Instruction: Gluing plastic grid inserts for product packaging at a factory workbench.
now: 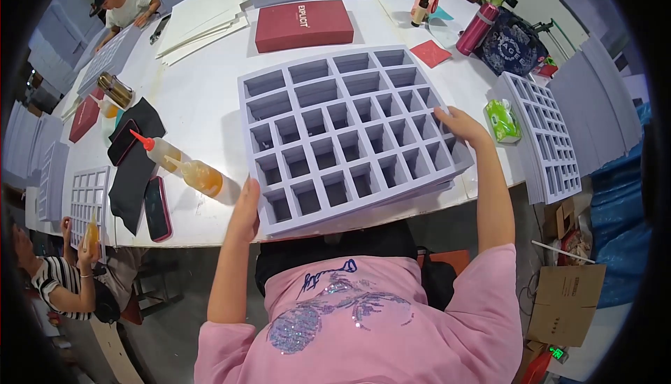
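Note:
A pale grey compartment tray [318, 124], seemingly of foam, lies tilted a little on the white table in front of me, its grid of square and oblong cells facing up. It rests over more layers at its near edge. At its near left corner my left hand [244, 211] presses against the side, thumb up and other fingers mostly hidden. My right hand [463, 127] grips the right edge, its fingers reaching over the rim into the outer cells. Left of the tray stand two glue bottles, one with a red tip [161, 152] and one holding amber liquid [203, 178].
Beyond the tray lies a dark red box [304, 26], with white sheets [203, 17] beside it. Two phones [158, 209] and black cloth lie left. Right are a tissue pack [502, 121], stacked trays [542, 136] and a pink flask [478, 29]. Other people work around the table.

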Tool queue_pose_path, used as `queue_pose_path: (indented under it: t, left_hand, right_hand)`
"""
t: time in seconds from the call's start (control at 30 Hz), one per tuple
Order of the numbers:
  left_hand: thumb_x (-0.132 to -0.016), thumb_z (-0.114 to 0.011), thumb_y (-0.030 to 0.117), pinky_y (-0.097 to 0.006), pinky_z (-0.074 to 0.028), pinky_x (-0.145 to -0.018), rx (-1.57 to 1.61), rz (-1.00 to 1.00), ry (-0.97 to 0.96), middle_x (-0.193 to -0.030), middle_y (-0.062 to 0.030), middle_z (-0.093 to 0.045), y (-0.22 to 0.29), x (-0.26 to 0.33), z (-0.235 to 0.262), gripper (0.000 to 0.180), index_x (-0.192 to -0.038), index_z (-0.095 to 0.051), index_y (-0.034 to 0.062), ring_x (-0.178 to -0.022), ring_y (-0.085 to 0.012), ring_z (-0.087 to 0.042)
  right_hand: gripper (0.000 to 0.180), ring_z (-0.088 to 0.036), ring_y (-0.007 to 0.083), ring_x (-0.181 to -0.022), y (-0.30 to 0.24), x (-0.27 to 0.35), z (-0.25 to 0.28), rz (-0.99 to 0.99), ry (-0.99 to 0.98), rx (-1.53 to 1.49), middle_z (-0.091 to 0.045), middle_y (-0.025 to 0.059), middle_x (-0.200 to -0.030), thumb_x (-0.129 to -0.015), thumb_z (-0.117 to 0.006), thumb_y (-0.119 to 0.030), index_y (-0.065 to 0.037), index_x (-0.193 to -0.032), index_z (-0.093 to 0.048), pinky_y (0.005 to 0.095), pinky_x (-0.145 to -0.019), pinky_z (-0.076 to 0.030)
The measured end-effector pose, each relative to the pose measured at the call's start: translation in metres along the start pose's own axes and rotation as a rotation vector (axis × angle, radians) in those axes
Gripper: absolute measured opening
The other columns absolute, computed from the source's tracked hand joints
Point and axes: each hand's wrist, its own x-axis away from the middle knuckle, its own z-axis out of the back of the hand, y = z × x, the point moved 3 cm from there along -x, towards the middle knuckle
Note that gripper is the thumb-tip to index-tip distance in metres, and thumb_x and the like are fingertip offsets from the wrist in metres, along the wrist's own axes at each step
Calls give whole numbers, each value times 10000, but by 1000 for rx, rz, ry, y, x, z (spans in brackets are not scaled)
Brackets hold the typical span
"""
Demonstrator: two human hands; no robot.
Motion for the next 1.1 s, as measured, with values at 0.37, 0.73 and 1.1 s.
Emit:
queue_pose_path:
  t: [0.37,0.73,1.1]
  left_hand:
    - [-881,-525,395,-344,-381,-956,251,-58,99,-1287,-109,-443,9,-14,-31,635,-1374,-309,57,-1167,-231,-452]
    - [-956,-309,474,-406,-196,-1085,-71,-441,91,-1485,-69,-200,53,-4,-39,627,-1450,-152,122,-1352,-229,-230]
    - [-957,-408,143,-319,-261,-1053,-340,-483,252,-1395,-131,-341,3,13,-13,444,-1370,-308,12,-1270,-208,-353]
  right_hand:
    - [369,-595,429,-868,10,0,-12,80,518,256,-595,315,-902,-725,-588,-261,79,-867,-597,445,-772,-472]
    - [235,-585,103,-755,6,72,32,407,473,-587,-632,34,-882,-843,-577,-126,-45,-1063,-553,254,-588,-481]
    - [123,-569,170,-620,181,210,171,340,1413,-1047,-597,67,-799,-836,-572,-44,-40,-958,-559,269,-436,-421]
